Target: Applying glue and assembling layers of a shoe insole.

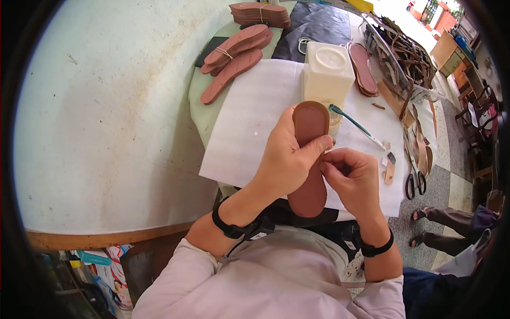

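We hold the brown sole (309, 159) tight in our left hand (284, 159), and our right hand (353, 178) should pinch its edge softly and go slow.

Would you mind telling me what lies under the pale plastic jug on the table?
The jug stands on a white paper sheet. Just in front, the sole held by the left hand hides a small dish; the table beneath is covered.
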Demonstrator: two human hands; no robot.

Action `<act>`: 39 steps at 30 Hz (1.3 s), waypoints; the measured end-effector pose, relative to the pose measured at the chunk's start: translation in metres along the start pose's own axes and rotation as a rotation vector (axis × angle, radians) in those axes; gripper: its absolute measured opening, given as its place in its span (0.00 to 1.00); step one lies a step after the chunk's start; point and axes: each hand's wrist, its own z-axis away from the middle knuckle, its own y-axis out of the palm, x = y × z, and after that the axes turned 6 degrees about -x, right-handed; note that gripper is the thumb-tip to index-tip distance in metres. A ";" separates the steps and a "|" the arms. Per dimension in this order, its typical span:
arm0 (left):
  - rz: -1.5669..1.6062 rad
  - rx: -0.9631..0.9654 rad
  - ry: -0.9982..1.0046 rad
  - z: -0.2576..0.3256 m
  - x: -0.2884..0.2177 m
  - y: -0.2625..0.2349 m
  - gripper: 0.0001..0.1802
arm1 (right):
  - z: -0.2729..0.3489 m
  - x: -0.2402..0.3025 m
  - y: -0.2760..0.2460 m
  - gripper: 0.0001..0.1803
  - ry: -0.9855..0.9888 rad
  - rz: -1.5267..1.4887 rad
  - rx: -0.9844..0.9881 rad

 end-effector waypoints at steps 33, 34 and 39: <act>0.261 -0.173 -0.146 -0.008 0.001 -0.020 0.20 | -0.004 0.008 -0.029 0.06 0.207 -0.134 0.190; 0.263 -0.177 -0.159 -0.007 0.001 -0.021 0.20 | -0.005 0.009 -0.030 0.05 0.223 -0.131 0.197; 0.267 -0.189 -0.150 -0.007 0.003 -0.021 0.20 | -0.002 0.004 -0.029 0.04 0.217 -0.178 0.192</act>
